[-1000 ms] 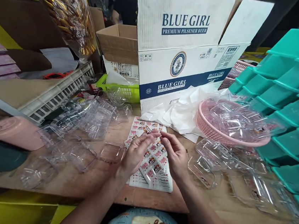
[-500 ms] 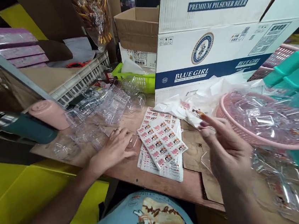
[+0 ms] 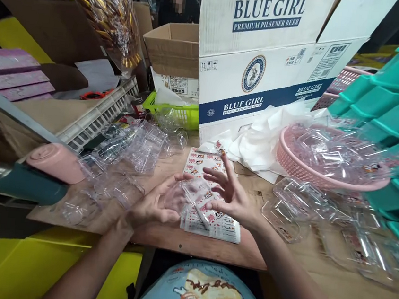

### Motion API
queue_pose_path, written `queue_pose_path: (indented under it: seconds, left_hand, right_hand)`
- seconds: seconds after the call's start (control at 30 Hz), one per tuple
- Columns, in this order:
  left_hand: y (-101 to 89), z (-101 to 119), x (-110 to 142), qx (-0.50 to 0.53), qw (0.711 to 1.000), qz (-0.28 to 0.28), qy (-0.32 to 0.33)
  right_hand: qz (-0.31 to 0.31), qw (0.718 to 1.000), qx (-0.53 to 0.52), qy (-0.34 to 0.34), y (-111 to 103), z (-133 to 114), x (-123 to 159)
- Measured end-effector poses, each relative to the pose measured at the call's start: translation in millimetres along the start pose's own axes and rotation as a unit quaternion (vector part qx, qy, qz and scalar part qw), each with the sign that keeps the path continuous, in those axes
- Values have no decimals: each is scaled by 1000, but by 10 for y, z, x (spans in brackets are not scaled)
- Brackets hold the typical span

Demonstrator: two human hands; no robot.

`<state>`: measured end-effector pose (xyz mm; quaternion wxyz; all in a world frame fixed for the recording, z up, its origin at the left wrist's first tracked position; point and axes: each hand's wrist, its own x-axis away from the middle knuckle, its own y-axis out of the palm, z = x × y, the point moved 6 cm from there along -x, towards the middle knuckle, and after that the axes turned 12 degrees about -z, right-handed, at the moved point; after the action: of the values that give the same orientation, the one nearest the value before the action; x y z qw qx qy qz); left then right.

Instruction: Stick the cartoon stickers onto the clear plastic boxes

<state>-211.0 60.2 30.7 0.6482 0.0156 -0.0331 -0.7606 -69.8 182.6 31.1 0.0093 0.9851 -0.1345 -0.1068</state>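
My left hand (image 3: 158,202) grips a clear plastic box (image 3: 195,194) by its left side, tilted above the sticker sheets. My right hand (image 3: 233,196) is just right of the box with its fingers spread. A small cartoon sticker (image 3: 220,147) clings to the tip of its raised index finger. Whether the other right fingers touch the box, I cannot tell. Under both hands lie printed sticker sheets (image 3: 198,161) with pink and orange-black figures, partly covered by the box and right hand.
Clear boxes (image 3: 146,146) are heaped at left; stickered ones (image 3: 284,220) lie at right. A pink basket (image 3: 284,153) holds more. Behind are crumpled white paper (image 3: 257,141), a beer carton (image 3: 229,67) and teal bins (image 3: 383,126). Bottles (image 3: 39,185) lie left. A person stands behind.
My hands parted; the left reached to the table and picked up a clear box. My right hand swung right with the sticker on its finger, then came back beside the box.
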Motion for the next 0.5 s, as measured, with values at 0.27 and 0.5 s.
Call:
queue_pose_path:
  seconds: [0.27,0.5]
  left_hand:
    - [85,-143,-201,135,959,239,72]
    - [438,-388,-490,372,906,196,47]
  right_hand:
    - [257,930,237,-111,-145,-98,16]
    - [98,857,487,-136,-40,-203,70]
